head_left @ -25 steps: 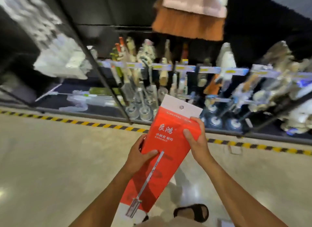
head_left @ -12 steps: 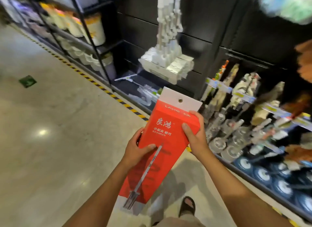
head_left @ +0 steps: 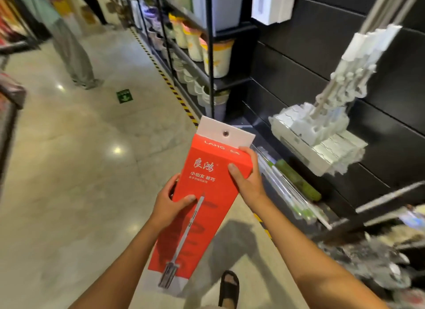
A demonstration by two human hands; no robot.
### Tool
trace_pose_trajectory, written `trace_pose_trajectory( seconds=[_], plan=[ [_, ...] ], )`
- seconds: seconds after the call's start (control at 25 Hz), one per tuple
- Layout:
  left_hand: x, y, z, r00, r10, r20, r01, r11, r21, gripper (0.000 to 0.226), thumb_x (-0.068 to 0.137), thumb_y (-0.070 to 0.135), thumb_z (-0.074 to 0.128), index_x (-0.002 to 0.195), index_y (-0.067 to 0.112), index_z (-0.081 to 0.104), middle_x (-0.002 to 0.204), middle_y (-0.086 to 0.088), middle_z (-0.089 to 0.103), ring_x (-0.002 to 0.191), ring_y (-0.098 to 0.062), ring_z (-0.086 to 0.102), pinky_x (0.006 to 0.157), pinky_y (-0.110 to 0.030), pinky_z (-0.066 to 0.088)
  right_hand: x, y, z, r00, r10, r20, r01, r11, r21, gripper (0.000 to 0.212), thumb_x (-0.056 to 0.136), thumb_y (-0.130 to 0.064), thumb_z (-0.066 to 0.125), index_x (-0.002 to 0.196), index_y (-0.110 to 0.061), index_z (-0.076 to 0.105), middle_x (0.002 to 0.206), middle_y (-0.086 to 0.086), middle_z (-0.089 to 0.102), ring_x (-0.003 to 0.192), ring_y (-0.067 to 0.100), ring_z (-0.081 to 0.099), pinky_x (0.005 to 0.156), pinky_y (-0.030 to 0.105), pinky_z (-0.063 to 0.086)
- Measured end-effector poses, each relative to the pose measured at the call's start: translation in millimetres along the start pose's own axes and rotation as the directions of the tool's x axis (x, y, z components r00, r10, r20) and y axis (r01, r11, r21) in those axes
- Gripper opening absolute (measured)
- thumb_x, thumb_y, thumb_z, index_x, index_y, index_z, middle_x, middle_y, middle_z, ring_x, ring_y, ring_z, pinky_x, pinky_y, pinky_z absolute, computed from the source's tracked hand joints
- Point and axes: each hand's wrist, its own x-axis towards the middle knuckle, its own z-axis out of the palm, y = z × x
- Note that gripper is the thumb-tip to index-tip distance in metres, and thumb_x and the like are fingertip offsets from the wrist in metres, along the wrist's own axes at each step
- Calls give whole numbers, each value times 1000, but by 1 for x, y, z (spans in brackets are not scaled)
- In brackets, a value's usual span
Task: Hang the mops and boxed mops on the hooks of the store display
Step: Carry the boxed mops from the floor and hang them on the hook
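The red boxed mop (head_left: 207,200) sits at the centre of the frame, held out over the floor (head_left: 80,159) between both hands and well apart from the black display wall (head_left: 310,62) on the right side. Its long axis runs from the bottom centre upward, leaning slightly right. The white hang tab (head_left: 216,130) and its metal eyelet (head_left: 226,133) are at the upper, far end.

The right hand (head_left: 247,182) grips high on the box, just below the tab, with its thumb laid across the red face and its fingers (head_left: 248,152) curled round the right edge. The left hand (head_left: 169,205) grips lower, about mid-length at the left edge. Its thumb is pressed flat on the face and its fingers wrap behind (mostly out of sight).

The eyelet therefore lies just beyond the right fingertips, pointing up and away from the person, and the right hand is the nearer of the two to it.

A cluster of red-and-white boxes (head_left: 271,7) hangs at the upper right of the frame, well above the tab. It is probably the matching spot, though no hook can be made out. White flat mops (head_left: 322,136) hang at middle right. The box likely needs raising, with the eyelet turned toward the wall.
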Motion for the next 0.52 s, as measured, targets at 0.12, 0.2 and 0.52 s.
trace_pose_trajectory(
  seconds=[0.12, 0.2, 0.52],
  plan=[
    [42, 3, -39, 992, 3, -124, -4, 1000, -11, 82, 60, 53, 83, 135, 31, 57, 123, 15, 71, 104, 4, 71, 84, -13, 56, 72, 2, 47, 992, -26, 126, 28, 999, -16, 61, 84, -46, 73, 135, -31, 43, 118, -9, 64, 99, 4, 71, 77, 23, 58],
    [63, 4, -64, 981, -4, -195, 2, 1000, -13, 82, 62, 53, 83, 136, 31, 56, 124, 15, 71, 106, 2, 71, 86, -14, 56, 112, 2, 80, 978, -36, 204, 40, 999, -17, 60, 83, -48, 73, 134, -33, 43, 121, -3, 64, 101, 7, 70, 78, 24, 58],
    [190, -15, -183, 927, -7, -374, -8, 999, -40, 70, 67, 54, 83, 132, 45, 57, 120, 24, 73, 112, -7, 72, 94, -26, 57, 272, 24, 231, 923, -57, 381, 66, 998, -11, 66, 86, -41, 73, 139, -19, 41, 121, -6, 62, 102, 6, 70, 78, 24, 58]
  ],
)
